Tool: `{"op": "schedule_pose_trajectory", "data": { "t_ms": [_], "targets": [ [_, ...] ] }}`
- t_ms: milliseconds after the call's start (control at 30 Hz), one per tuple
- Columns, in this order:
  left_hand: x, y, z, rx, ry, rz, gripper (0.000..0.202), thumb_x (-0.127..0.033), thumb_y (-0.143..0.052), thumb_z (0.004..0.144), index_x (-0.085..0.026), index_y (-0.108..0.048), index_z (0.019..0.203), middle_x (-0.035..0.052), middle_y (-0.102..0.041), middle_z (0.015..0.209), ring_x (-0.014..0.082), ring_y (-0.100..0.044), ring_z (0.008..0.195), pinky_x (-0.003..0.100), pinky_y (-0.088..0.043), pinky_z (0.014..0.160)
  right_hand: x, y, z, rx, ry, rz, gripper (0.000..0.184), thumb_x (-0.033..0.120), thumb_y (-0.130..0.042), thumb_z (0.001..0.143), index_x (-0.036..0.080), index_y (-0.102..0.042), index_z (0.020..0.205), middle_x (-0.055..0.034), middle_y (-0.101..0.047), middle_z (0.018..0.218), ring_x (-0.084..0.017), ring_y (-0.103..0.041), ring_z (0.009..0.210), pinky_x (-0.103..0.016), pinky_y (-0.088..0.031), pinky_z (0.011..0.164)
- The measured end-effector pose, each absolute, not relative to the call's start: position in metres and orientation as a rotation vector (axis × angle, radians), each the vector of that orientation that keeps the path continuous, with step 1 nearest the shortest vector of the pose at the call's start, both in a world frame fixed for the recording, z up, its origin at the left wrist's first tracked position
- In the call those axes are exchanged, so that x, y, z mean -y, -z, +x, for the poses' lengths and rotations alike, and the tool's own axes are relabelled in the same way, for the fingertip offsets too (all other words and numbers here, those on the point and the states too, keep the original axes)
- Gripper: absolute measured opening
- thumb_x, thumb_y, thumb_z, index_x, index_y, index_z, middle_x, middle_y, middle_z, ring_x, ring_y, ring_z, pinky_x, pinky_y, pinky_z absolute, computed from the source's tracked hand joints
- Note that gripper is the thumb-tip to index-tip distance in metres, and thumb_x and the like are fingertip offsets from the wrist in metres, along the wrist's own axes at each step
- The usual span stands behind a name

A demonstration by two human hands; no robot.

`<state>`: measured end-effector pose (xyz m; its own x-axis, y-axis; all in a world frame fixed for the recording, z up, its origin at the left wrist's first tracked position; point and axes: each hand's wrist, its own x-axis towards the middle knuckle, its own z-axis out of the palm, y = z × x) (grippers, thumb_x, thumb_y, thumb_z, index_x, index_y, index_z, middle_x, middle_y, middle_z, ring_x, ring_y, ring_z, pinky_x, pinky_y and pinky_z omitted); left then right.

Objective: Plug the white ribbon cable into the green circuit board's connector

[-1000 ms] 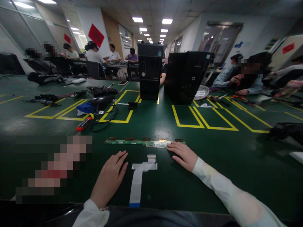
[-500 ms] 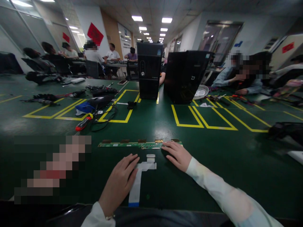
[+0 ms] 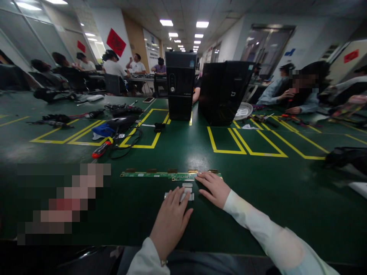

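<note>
Circuit board [image 3: 149, 175] and ribbon cable [image 3: 188, 190] lie on the green tabletop [image 3: 243, 179] as two separate pieces, the white connector at the cable's far end just short of the board's near edge, with a narrow strip of green between them. Judging by this, both pieces are out and lined up close together, while joining or any other handling of them is not yet done; how much work remains cannot be told from this view. The right hand [image 3: 214, 189] rests its fingertips on the board's right-hand part, thumb well apart from the fingers, so it appears to steady the board rather than grip it. The left hand [image 3: 172, 217] lies palm down over the cable, thumb away from the fingers, fingertips at its crosspiece; the cable's long tail is hidden beneath. Compared with a second ago, the left hand has moved from beside the cable to on top of it, and the cable sits slightly farther right along the board and nearer to it. The right hand keeps its place on the board, and the screwdriver [image 3: 101, 149] lies where it did.
</note>
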<state>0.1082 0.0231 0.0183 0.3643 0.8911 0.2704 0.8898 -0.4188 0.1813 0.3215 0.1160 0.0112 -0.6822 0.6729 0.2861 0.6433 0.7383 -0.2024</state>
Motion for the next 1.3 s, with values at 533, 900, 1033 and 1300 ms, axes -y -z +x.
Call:
{"op": "schedule_pose_trajectory", "data": {
  "t_ms": [533, 900, 1033, 1300],
  "targets": [
    [-0.031, -0.018, 0.132, -1.728, -0.487, 2.726, 0.038, -0.020, -0.041, 0.094, -0.008, -0.049, 0.129, 0.0180, -0.054, 0.131, 0.0280, -0.051, 0.122, 0.043, -0.047, 0.097, -0.115, -0.012, 0.321, 2.604, -0.107, -1.036, 0.044, 0.036, -0.046, 0.092, 0.017, -0.050, 0.131, -0.0122, -0.052, 0.129, -0.027, -0.045, 0.118, -0.047, -0.038, 0.101],
    [-0.030, -0.017, 0.139, -1.762, -0.466, 2.639, 0.039, -0.022, -0.047, 0.092, -0.006, -0.050, 0.128, 0.0194, -0.054, 0.131, 0.0301, -0.051, 0.122, 0.044, -0.046, 0.099, -0.115, -0.011, 0.321, 2.589, -0.113, -1.043, 0.044, 0.035, -0.047, 0.091, 0.016, -0.050, 0.131, -0.0126, -0.052, 0.129, -0.027, -0.043, 0.120, -0.047, -0.038, 0.102],
    [-0.031, -0.016, 0.139, -1.758, -0.471, 2.637, 0.040, -0.022, -0.046, 0.092, -0.005, -0.049, 0.128, 0.0197, -0.053, 0.131, 0.0301, -0.050, 0.123, 0.044, -0.046, 0.099, -0.114, -0.011, 0.321, 2.594, -0.107, -1.045, 0.046, 0.036, -0.048, 0.090, 0.016, -0.050, 0.131, -0.0119, -0.052, 0.131, -0.027, -0.042, 0.120, -0.048, -0.037, 0.102],
    [-0.031, -0.015, 0.139, -1.779, -0.486, 2.614, 0.039, -0.021, -0.045, 0.092, -0.006, -0.049, 0.128, 0.0192, -0.054, 0.131, 0.0292, -0.051, 0.122, 0.044, -0.046, 0.099, -0.112, -0.013, 0.321, 2.573, -0.132, -1.053, 0.047, 0.037, -0.049, 0.089, 0.017, -0.050, 0.131, -0.0121, -0.052, 0.131, -0.027, -0.043, 0.120, -0.049, -0.037, 0.101]
  ]
}}
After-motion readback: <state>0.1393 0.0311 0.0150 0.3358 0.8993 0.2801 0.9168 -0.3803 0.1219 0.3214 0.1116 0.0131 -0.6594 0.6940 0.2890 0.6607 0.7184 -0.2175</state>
